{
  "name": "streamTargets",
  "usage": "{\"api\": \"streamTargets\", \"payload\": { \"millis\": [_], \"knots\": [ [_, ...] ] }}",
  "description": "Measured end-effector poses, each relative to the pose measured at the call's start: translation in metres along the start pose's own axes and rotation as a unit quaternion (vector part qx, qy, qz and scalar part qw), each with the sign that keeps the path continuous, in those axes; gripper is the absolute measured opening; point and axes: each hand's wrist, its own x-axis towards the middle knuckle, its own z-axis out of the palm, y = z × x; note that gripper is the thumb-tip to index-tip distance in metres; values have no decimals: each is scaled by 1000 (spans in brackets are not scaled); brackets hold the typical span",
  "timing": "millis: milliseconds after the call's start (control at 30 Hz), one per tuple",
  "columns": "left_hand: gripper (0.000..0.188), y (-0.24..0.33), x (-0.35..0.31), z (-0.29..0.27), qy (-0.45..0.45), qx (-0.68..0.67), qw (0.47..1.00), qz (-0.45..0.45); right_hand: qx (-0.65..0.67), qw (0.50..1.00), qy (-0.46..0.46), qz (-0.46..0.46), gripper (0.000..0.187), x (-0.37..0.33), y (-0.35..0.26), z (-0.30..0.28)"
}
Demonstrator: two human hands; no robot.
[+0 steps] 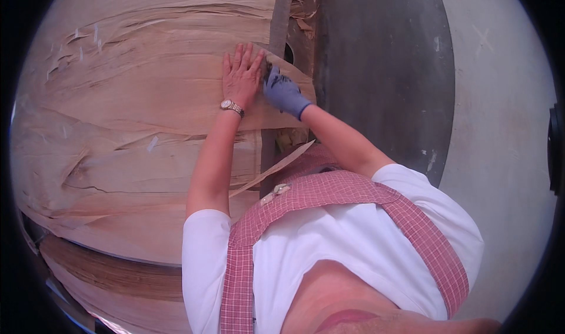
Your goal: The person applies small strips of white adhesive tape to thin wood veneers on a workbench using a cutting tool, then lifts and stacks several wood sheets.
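Note:
A thin, light-brown wood veneer sheet (pixel 182 87) lies across the work surface, its right end jutting past a straight dark edge. My left hand (pixel 241 80), bare and with a watch (pixel 228 104) at the wrist, rests flat on that sheet with fingers stretched forward. Just to its right, my right hand (pixel 284 92) wears a blue-grey glove with dark patches. Its fingers are curled closed over the sheet near the dark edge. Something dark shows at the fingertips, too small to name.
More wrinkled veneer sheets (pixel 76 163) spread to the left, with small pale strips on them. A narrow veneer strip (pixel 282 162) sticks out by my apron. Torn scraps (pixel 303 16) lie in the gap beyond the edge. A dark flat panel (pixel 382 69) sits right, beside pale floor (pixel 494 128).

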Motion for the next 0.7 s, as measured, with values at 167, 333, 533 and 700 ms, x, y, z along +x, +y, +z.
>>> {"api": "streamTargets", "payload": {
  "millis": [167,333,533,700],
  "knots": [
    [48,2,-2,-10,-14,14,1000,8,-64,996,-23,-60,57,-51,7,32],
    [46,3,-2,-12,-44,42,996,59,-64,990,-22,-123,58,-105,27,63],
    [45,4,-3,-9,-55,73,994,65,-12,980,-80,-181,59,-155,80,72],
    [44,8,-1,-16,-58,79,993,62,262,915,224,-208,67,-70,105,47]
  ]
}}
